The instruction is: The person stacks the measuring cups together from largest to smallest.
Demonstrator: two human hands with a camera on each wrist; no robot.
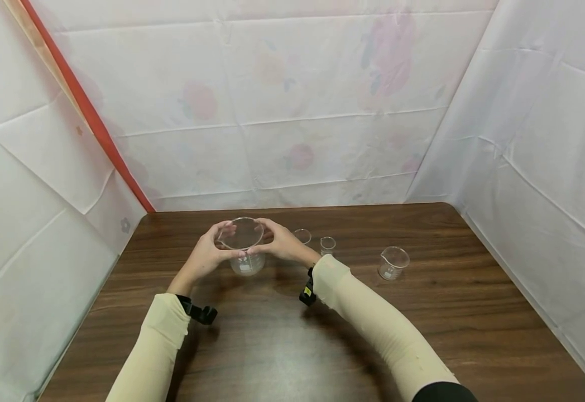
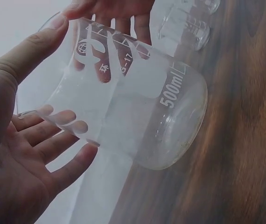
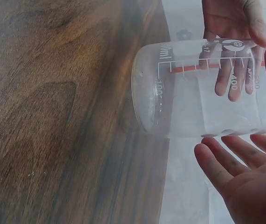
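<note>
Both hands hold a clear glass beaker (image 1: 247, 264) marked 500ml, one on each side near its rim. My left hand (image 1: 208, 252) curls round the left side, thumb at the front. From the right, my right hand (image 1: 283, 244) grips the same glass, its thumb meeting the other near the front. In the left wrist view the left fingers (image 2: 65, 140) lie along the wall of the beaker (image 2: 170, 126). The right wrist view shows the right fingers (image 3: 223, 163) below the glass wall. The beaker is upright, its base close over the table.
The brown wooden table (image 1: 272, 346) carries smaller glass beakers: one (image 1: 302, 237) partly behind the right hand, a tiny one (image 1: 327, 245) beside it, another (image 1: 393, 263) further right. White printed cloth (image 1: 282, 111) hangs behind and at both sides.
</note>
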